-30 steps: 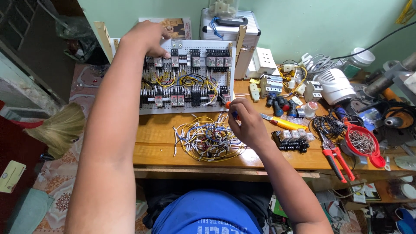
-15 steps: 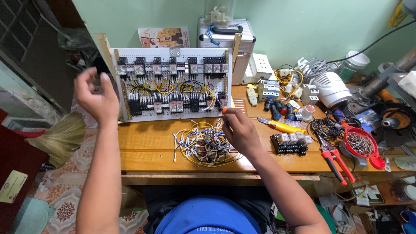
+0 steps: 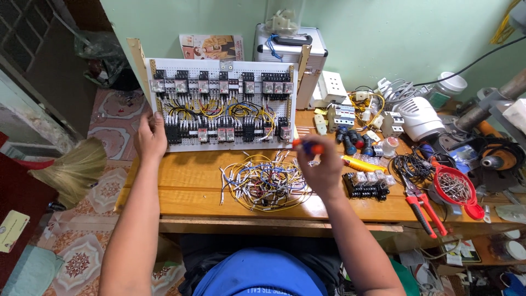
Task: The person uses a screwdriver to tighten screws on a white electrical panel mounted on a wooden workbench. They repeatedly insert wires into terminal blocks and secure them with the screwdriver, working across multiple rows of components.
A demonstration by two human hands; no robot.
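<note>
A white perforated panel (image 3: 222, 66) with rows of relays and black, yellow and blue wiring leans upright at the back of the wooden workbench (image 3: 181, 178). My left hand (image 3: 149, 137) grips the panel's lower left corner. My right hand (image 3: 320, 164) hovers over a loose tangle of short coloured wires (image 3: 257, 181) and holds a small screwdriver with an orange and blue handle (image 3: 307, 146), its tip near the panel's lower right corner.
To the right lie a black terminal block (image 3: 366, 183), red-handled pliers (image 3: 424, 208), a red funnel of screws (image 3: 455, 187), a yellow tool (image 3: 364, 163), breakers (image 3: 341, 116) and cables. A metal case (image 3: 290, 49) stands behind the panel. A broom (image 3: 71, 170) lies on the floor at left.
My left hand came off the panel's top, swung out to the left, and now grips the panel's lower left corner. My right hand stayed over the wires with the screwdriver.
</note>
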